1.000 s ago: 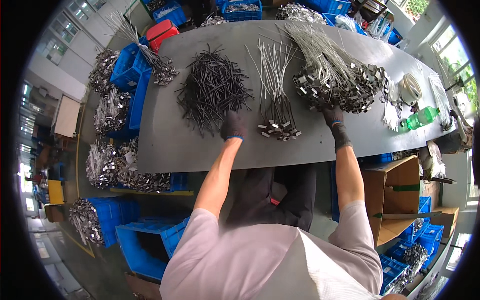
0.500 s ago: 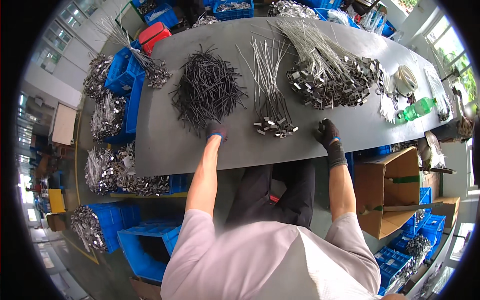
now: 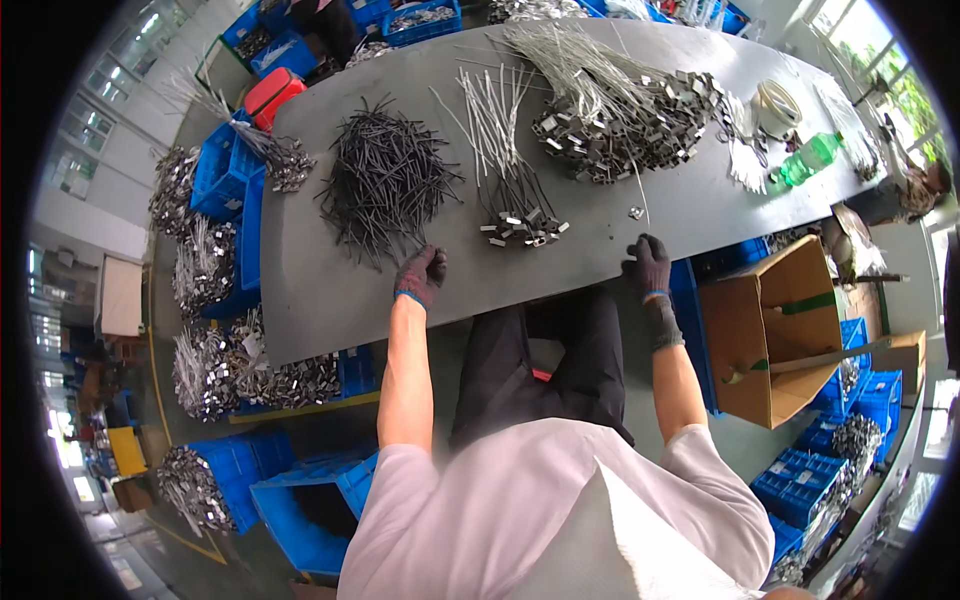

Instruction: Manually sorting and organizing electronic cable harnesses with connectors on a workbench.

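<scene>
Now, the left hand (image 3: 420, 277), gloved, has its fingers bent inward just off the near edge of the black tube pile (image 3: 388, 190); whether they are clamped on a tube I cannot tell from where I stand. A moment ago it sat against that edge, so it has drawn back a little toward the worker. Well to the right of the pile, the right hand (image 3: 650, 266) has left the clip-ended wire heap (image 3: 600, 140) it was touching. Its fingers are bent too — a lone pale wire (image 3: 641, 190) comes down close to the tips, with a small shiny bit (image 3: 635, 213) beside it — but I cannot tell if they grip the wire. As I judge it, one piece has come partly out of the heap, so the work sits between picking and handling. Between the pile and the heap lies a smaller bundle (image 3: 515, 215), looking much as it did. Farthest right of the pile rests a green bottle (image 3: 812, 158), all on the grey table (image 3: 570, 262); left of the pile stand blue crates (image 3: 215, 180).
</scene>
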`<state>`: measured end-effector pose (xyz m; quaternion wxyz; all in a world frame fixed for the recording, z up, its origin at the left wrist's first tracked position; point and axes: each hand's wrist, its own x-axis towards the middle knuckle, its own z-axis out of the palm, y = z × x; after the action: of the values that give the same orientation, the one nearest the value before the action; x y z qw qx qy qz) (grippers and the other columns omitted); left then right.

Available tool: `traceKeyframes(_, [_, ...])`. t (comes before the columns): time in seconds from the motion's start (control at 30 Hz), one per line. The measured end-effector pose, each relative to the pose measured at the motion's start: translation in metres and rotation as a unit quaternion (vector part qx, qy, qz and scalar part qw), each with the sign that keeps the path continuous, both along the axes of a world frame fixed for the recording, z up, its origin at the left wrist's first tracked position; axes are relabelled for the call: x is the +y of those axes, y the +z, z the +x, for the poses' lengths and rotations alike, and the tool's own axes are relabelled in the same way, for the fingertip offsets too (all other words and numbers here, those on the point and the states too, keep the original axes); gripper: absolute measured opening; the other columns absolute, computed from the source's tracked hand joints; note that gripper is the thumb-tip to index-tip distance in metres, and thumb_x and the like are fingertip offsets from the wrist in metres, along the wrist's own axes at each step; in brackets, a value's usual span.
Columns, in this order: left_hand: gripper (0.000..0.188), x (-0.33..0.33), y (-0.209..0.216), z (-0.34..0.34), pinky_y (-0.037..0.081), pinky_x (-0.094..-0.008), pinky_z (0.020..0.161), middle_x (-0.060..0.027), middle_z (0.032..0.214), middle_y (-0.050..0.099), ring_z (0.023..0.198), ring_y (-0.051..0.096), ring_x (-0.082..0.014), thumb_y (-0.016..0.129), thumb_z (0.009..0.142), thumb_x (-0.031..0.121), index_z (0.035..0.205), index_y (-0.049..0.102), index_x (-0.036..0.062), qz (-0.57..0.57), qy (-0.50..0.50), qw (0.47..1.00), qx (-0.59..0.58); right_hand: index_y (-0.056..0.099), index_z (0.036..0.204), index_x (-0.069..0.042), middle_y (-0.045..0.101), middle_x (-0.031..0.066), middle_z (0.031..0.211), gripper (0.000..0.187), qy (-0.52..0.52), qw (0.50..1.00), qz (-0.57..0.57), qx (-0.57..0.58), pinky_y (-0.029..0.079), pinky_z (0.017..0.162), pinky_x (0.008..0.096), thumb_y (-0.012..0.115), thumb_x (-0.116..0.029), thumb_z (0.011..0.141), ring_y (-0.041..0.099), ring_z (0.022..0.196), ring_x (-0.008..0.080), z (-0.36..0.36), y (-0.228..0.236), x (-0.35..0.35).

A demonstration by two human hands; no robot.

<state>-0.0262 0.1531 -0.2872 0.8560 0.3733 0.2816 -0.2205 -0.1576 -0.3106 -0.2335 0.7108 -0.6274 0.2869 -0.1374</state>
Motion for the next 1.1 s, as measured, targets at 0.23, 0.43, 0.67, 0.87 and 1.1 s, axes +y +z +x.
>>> traceKeyframes(0.23, [0.012, -0.043, 0.043, 0.003, 0.057, -0.0222, 0.052, -0.0062, 0.085, 0.071, 0.064, 0.066, -0.0121, 0.069, 0.096, 0.016, 0.098, 0.067, 0.0043, -0.1, 0.041, 0.994, -0.024, 0.063, 0.104, -0.002, 0.068, 0.0255, 0.101, 0.02, 0.292, 0.73, -0.501, 0.362, 0.056, 0.077, 0.0462, 0.055, -0.004, 0.085, 0.068, 0.101, 0.0375, -0.263, -0.104, -0.06])
traceKeyframes(0.43, [0.007, -0.148, 0.072, -0.011, 0.06, -0.0278, 0.059, -0.0076, 0.085, 0.07, 0.067, 0.067, -0.0162, 0.065, 0.097, 0.01, 0.1, 0.065, 0.0037, -0.132, -0.058, 0.986, -0.088, 0.066, 0.117, -0.006, 0.07, 0.0252, 0.104, 0.029, 0.28, 0.769, -0.454, 0.352, 0.053, 0.088, 0.0485, 0.049, -0.01, 0.094, 0.067, 0.102, 0.0426, -0.391, -0.116, -0.038])
traceKeyframes(0.67, [0.008, -0.282, 0.11, -0.043, 0.062, -0.0398, 0.06, -0.0122, 0.089, 0.071, 0.069, 0.071, -0.0228, 0.064, 0.099, 0.014, 0.099, 0.061, 0.0062, -0.028, -0.038, 0.991, -0.129, 0.069, 0.117, -0.013, 0.071, 0.0203, 0.109, 0.031, 0.305, 0.748, -0.517, 0.283, 0.054, 0.09, 0.0454, 0.051, -0.01, 0.092, 0.068, 0.104, 0.0382, -0.238, -0.021, 0.009])
traceKeyframes(0.87, [0.015, -0.256, 0.157, -0.021, 0.06, -0.0335, 0.056, -0.0105, 0.085, 0.072, 0.065, 0.07, -0.0199, 0.062, 0.101, 0.019, 0.102, 0.061, 0.0042, 0.045, 0.156, 0.948, -0.275, 0.071, 0.117, -0.016, 0.072, 0.0181, 0.11, 0.033, 0.361, 0.67, -0.533, 0.369, 0.055, 0.088, 0.0436, 0.053, -0.011, 0.09, 0.068, 0.106, 0.0359, -0.246, -0.038, -0.03])
traceKeyframes(1.1, [0.009, -0.231, 0.148, -0.023, 0.058, -0.0324, 0.052, -0.0095, 0.074, 0.068, 0.057, 0.067, -0.0186, 0.062, 0.098, 0.011, 0.098, 0.061, 0.0026, 0.102, 0.025, 0.952, -0.288, 0.069, 0.12, -0.016, 0.071, 0.0187, 0.11, 0.03, 0.266, 0.785, -0.503, 0.245, 0.055, 0.088, 0.0447, 0.054, -0.019, 0.094, 0.068, 0.105, 0.038, -0.248, -0.032, -0.01])
